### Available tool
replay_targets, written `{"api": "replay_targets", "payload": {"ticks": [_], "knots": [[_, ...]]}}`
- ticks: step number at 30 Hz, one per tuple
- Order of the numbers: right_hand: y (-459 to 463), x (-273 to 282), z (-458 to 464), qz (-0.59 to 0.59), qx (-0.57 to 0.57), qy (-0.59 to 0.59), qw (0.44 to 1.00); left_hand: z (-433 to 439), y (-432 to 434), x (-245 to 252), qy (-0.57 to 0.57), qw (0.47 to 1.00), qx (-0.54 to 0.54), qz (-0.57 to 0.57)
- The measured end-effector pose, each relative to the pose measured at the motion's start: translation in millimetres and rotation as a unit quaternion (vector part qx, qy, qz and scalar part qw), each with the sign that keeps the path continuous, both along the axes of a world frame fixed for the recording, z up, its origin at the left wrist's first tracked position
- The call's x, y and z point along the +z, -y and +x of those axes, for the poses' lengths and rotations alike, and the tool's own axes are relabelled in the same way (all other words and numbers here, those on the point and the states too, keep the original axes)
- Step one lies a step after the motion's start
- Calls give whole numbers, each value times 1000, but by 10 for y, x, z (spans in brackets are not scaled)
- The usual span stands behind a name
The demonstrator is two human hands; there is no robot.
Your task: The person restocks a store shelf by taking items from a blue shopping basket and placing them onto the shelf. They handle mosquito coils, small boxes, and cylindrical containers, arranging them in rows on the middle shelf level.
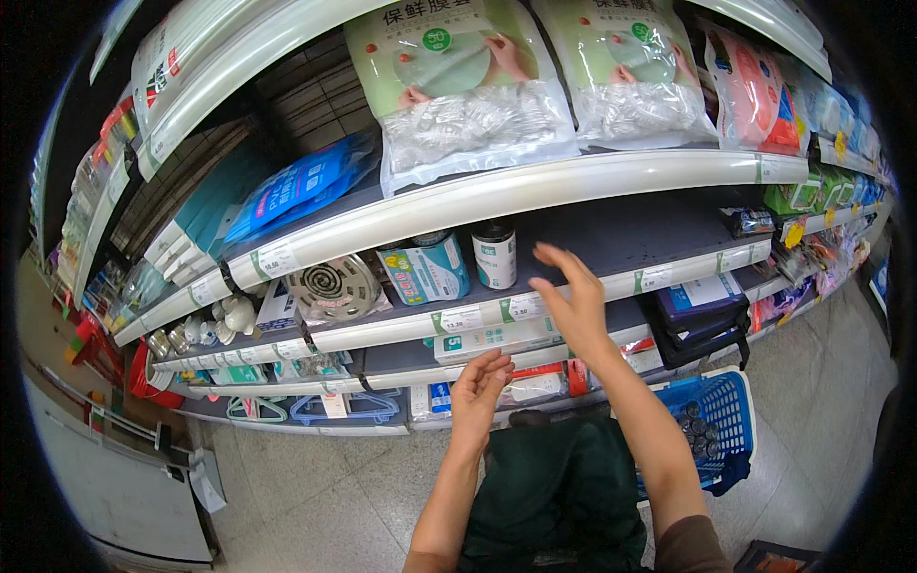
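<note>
My right hand is in front of a dark shelf, thumb and index finger apart with nothing between them. Just left of its fingertips stands a white canister with a dark top and a teal label. A blue-and-white pack sits beside that canister, dark round tops showing above it. Lower down, my left hand hangs before the shelf below, empty, its fingers loosely bent. Behind it lies a long white box with teal marks. Neither hand touches the goods.
A blue plastic basket holding several dark-topped cylinders stands on the floor at right. Bags of cling-film covers occupy the shelf above. To the left are a blue packet, a metal coil disc and plastic hangers. Dark folded bags protrude at right.
</note>
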State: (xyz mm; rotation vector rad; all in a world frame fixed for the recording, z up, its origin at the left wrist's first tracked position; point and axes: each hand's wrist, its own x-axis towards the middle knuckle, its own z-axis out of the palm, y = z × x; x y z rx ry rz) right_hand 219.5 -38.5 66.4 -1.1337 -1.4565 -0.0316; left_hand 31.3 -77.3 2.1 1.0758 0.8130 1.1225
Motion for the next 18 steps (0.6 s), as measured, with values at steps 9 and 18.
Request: {"api": "replay_targets", "payload": {"ticks": [9, 18], "knots": [[1420, -1715, 760, -143, -158, -341, 916, 520, 415, -87, -51, 984, -170, 1], [3319, -3254, 1519, -336, -482, -210, 782, 881, 662, -285, -247, 902, -332, 125]]}}
